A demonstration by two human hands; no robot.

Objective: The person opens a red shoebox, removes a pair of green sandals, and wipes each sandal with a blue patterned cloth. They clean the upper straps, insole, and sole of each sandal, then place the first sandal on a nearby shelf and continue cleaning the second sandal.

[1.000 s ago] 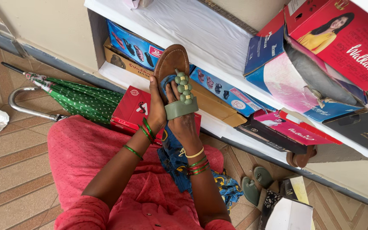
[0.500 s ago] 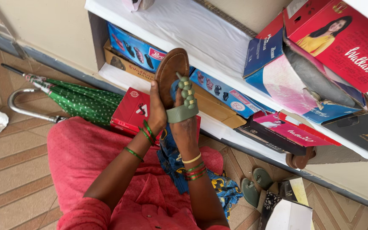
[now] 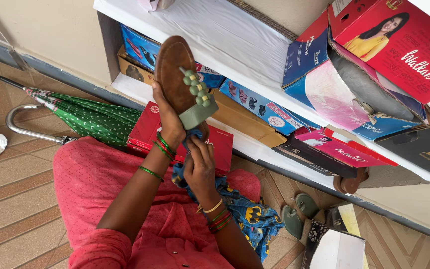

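A brown sandal (image 3: 174, 69) with a green beaded strap (image 3: 198, 104) is raised in front of me, sole side away. My left hand (image 3: 167, 122) grips its heel end from below. My right hand (image 3: 199, 164) sits just under the sandal, pressing a blue patterned cloth (image 3: 247, 216) against its lower edge. Both wrists carry green, red and gold bangles. My pink-clad lap (image 3: 105, 179) is beneath.
A red shoe box (image 3: 145, 132) lies on the floor under the hands. A folded green umbrella (image 3: 83, 117) lies at left. White shelves (image 3: 235, 50) hold several shoe boxes. A pair of green sandals (image 3: 299, 211) and an open white box (image 3: 337, 246) are at right.
The sandal has tilted left and now stands more upright. My right hand has slid down from the green strap to the heel end, with the cloth.
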